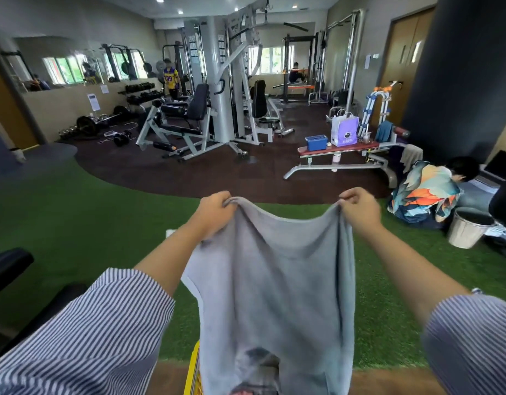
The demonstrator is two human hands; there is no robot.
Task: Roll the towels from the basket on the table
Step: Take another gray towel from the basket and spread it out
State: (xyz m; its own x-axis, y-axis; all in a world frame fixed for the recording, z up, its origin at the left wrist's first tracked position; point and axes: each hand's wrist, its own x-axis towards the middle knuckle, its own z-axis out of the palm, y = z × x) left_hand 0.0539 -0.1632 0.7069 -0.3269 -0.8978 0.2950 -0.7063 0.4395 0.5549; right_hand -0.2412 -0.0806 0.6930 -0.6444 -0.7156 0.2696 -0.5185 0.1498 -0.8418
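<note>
left hand | right hand | both pinch grey towel corners

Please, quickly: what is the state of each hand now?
Left hand: closed, gripping one top corner of the grey towel.
Right hand: closed, gripping the other top corner.

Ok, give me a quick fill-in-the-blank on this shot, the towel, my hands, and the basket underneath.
1. The left hand and right hand each pinch a top ____ of the towel.
2. The towel is ____ in colour.
3. The towel hangs down over a ____ basket.
4. Beyond the towel, the floor near the person is covered in ____ turf.

Missing words: corner; grey; yellow; green
</note>
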